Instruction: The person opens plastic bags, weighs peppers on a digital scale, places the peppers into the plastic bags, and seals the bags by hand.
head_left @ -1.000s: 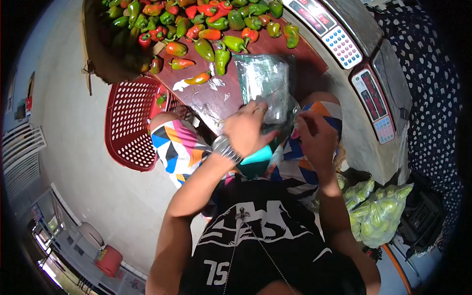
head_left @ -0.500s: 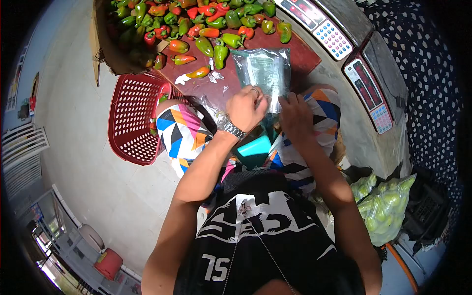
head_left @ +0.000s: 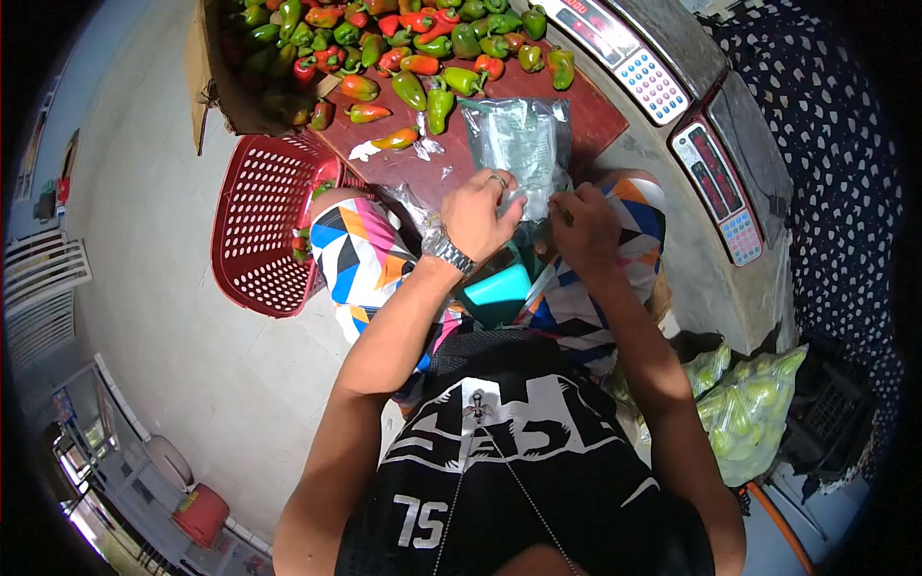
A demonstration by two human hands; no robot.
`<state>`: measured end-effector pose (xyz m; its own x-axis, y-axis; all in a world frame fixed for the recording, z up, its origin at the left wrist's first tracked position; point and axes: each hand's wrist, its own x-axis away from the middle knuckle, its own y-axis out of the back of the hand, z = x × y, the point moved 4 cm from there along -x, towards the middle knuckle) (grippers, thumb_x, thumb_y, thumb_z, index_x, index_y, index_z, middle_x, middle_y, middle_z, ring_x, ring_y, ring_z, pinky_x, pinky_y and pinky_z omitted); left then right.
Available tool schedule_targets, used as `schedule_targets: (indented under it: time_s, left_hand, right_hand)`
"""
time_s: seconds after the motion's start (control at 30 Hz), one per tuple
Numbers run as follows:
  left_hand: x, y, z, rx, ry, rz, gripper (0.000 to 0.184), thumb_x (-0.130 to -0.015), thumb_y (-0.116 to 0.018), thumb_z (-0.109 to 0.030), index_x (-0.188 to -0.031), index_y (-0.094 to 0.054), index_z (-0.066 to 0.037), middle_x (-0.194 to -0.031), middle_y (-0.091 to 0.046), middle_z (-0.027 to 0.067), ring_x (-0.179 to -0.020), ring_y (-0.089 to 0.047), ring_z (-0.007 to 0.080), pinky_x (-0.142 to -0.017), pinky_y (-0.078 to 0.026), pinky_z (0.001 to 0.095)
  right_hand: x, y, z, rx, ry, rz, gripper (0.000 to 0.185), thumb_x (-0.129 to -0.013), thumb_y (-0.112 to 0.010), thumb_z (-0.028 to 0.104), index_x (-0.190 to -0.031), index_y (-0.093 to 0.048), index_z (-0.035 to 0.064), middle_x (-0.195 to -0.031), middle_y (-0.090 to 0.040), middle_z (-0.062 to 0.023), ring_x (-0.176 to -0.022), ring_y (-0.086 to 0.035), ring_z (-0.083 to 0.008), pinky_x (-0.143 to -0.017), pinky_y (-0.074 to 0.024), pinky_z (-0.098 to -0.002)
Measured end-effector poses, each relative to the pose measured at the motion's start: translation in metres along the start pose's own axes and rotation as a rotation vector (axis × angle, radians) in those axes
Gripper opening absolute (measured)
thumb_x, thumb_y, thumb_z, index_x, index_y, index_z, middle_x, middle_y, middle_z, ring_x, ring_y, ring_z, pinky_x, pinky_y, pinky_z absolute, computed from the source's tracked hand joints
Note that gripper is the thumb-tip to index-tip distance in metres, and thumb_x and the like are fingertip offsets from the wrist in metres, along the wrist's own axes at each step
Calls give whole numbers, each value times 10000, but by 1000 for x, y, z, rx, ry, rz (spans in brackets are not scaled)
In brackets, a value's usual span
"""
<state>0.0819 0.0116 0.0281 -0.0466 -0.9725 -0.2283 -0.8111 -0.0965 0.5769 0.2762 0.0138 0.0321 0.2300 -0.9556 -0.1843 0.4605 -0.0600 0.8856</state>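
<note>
A stack of clear plastic bags (head_left: 519,134) lies flat on the near edge of the red tabletop. My left hand (head_left: 480,216), with a ring and a metal watch, has its fingers curled on the near left part of the plastic. Closed at the near right corner, my right hand (head_left: 586,228) pinches the plastic edge; its fingertips are partly in shadow. Beyond the bags, red and green peppers (head_left: 408,91) are spread over the red tabletop (head_left: 597,113). Below my hands, between my knees, sits a turquoise object (head_left: 499,286), partly hidden.
A cardboard box (head_left: 206,72) tips peppers onto the table from the left. Under it stands a red perforated basket (head_left: 254,221) with a few peppers. Two digital scales (head_left: 715,182) are at the right. Bagged green produce (head_left: 754,413) rests at the lower right.
My right hand has turned slightly and drawn a little toward me and to the right. My left hand stays nearly in place on the plastic. The whole view has shifted slightly.
</note>
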Motion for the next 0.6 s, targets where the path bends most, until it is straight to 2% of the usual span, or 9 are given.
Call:
schedule_targets:
  time_s: [0.13, 0.23, 0.37, 0.47, 0.5, 0.6]
  left_hand:
    - [8, 0, -7, -49, -46, -41, 211, -864, -761, -193, -1021, -693, -69, -971, -687, 105, -780, -698, 351, -663, -555, 471]
    - [25, -16, -18, -72, -311, 16, 267, -866, -767, -171, -1095, -695, -56, -902, -679, 126, -745, -693, 331, -647, -562, 444]
    - [23, -42, -19, -252, -103, 68, 353, -896, -734, -232, -1201, -704, -56, -903, -677, 126, -811, -708, 344, -679, -582, 447]
    - [13, -45, -8, -289, -126, 1, 304, -891, -730, -219, -1139, -719, -45, -895, -675, 123, -804, -707, 342, -703, -583, 449]
    - [11, -44, -5, -309, -142, 88, 243, -882, -726, -206, -1063, -724, -44, -903, -676, 132, -810, -704, 354, -718, -578, 458]
    - [15, -33, -5, -253, -92, 158, 160, -853, -696, -136, -970, -679, -29, -902, -650, 149, -844, -695, 349, -741, -572, 454]
  right_hand:
    - [1, 0, -2, -26, 31, -22, 114, -904, -712, 191, -914, -703, 78, -913, -591, -109, -908, -637, -329, -741, -525, -472]
    - [0, 1, -1, -39, 57, -41, 107, -925, -690, 179, -915, -673, 74, -911, -586, -125, -888, -635, -349, -734, -520, -482]
    - [-1, 0, 0, -87, 82, -62, 76, -933, -669, 143, -917, -642, 74, -904, -576, -140, -869, -631, -372, -719, -517, -486]
    - [1, 2, 0, -93, 74, -74, 65, -917, -674, 127, -918, -634, 75, -904, -576, -142, -864, -632, -376, -714, -517, -488]
    - [1, 4, 0, -94, 76, -79, 67, -910, -678, 124, -918, -633, 76, -906, -577, -141, -864, -632, -376, -714, -517, -489]
    - [2, 1, -6, -84, 74, -106, 102, -879, -703, 122, -914, -619, 75, -905, -578, -139, -866, -637, -375, -718, -521, -488]
